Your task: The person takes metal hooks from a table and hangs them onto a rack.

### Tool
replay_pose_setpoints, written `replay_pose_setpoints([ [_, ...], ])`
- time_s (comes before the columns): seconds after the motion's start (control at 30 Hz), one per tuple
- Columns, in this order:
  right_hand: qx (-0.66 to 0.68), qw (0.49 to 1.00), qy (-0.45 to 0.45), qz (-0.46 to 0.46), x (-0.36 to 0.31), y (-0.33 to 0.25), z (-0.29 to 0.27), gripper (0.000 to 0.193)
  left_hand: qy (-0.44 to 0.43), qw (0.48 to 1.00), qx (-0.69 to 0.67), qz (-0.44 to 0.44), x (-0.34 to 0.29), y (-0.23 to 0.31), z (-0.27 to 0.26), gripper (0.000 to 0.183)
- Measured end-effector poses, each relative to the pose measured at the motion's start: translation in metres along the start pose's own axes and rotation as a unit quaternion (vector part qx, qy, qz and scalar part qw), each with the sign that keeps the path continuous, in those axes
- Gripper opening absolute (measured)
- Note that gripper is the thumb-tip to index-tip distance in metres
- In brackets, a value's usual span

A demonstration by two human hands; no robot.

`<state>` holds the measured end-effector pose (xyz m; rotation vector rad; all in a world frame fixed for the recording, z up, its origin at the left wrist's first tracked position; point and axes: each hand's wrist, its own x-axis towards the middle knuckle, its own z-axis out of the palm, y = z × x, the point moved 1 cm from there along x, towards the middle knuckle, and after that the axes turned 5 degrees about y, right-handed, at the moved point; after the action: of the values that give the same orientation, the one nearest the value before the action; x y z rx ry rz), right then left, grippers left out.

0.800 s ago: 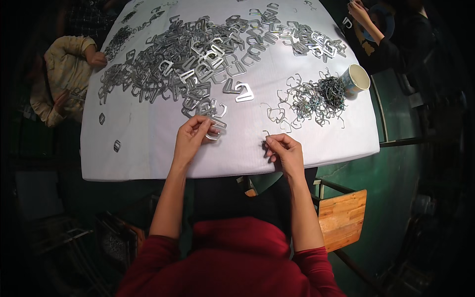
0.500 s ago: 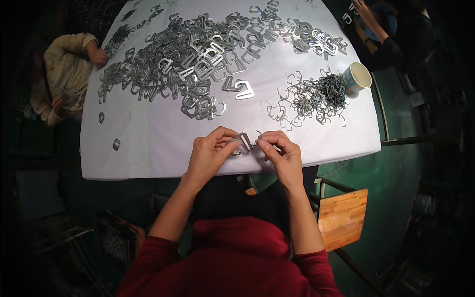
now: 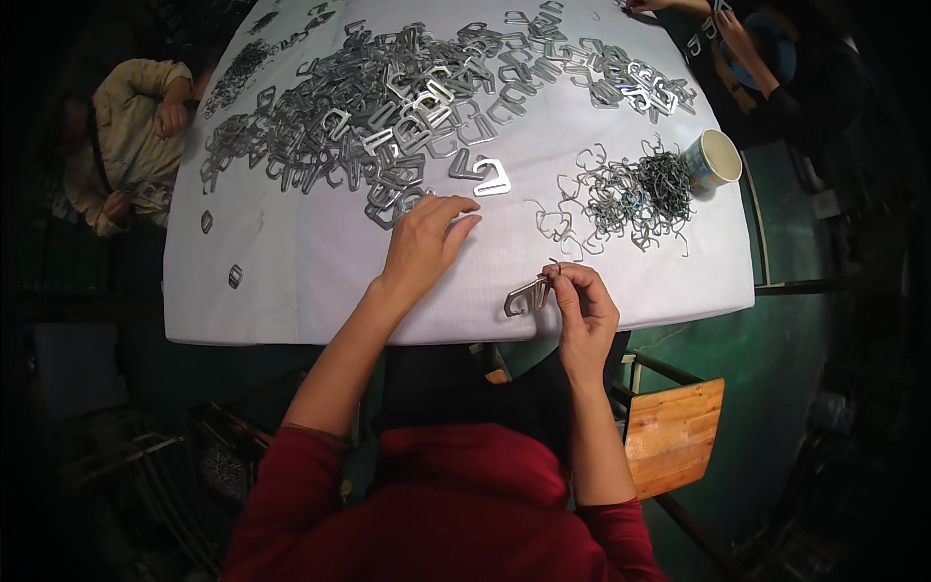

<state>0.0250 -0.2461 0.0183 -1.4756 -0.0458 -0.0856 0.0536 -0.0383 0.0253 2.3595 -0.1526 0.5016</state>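
Note:
My right hand is closed in a pinch near the table's front edge. It grips a thin bent wire piece at its fingertips, with a dark grey metal hook buckle hanging from it to the left. My left hand reaches forward, empty as far as I can see, with thumb and fingers apart. Its fingertips are at the near edge of a big heap of grey metal hook buckles. A shinier silver buckle lies just beyond its fingers. The heap's nearest pieces are partly hidden behind the hand.
A tangle of small bent wires lies at the right, beside a tipped paper cup. Two small dark pieces lie at the left. One person sits at the left, and another person's hand is at the far right. A wooden stool stands right.
My left hand has let go of the buckle and moved forward to the heap. My right hand has shifted slightly right, with the buckle hanging from it.

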Motion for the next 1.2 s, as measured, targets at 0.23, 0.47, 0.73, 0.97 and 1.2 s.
replay_pose_setpoints([
  [0.23,-0.009,1.000,0.006,0.026,-0.008,-0.001,-0.010,0.010,-0.054,0.970,0.225,0.078,0.054,-0.054,0.029,0.019],
  [0.47,0.008,0.999,0.002,0.046,-0.013,0.009,-0.009,0.010,0.015,0.996,-0.015,-0.083,0.071,-0.059,-0.005,0.021],
  [0.73,0.016,0.998,-0.020,0.052,-0.002,0.012,0.007,0.011,-0.034,0.942,-0.235,-0.238,0.062,-0.058,-0.015,0.020],
  [0.97,-0.034,0.999,-0.012,-0.011,0.016,0.011,0.022,0.011,-0.103,0.985,-0.092,-0.108,0.046,0.024,-0.032,0.020],
  [1.2,-0.105,0.989,-0.021,-0.097,0.030,-0.005,0.033,0.009,-0.071,0.986,-0.119,-0.090,0.037,0.054,-0.038,0.017],
])
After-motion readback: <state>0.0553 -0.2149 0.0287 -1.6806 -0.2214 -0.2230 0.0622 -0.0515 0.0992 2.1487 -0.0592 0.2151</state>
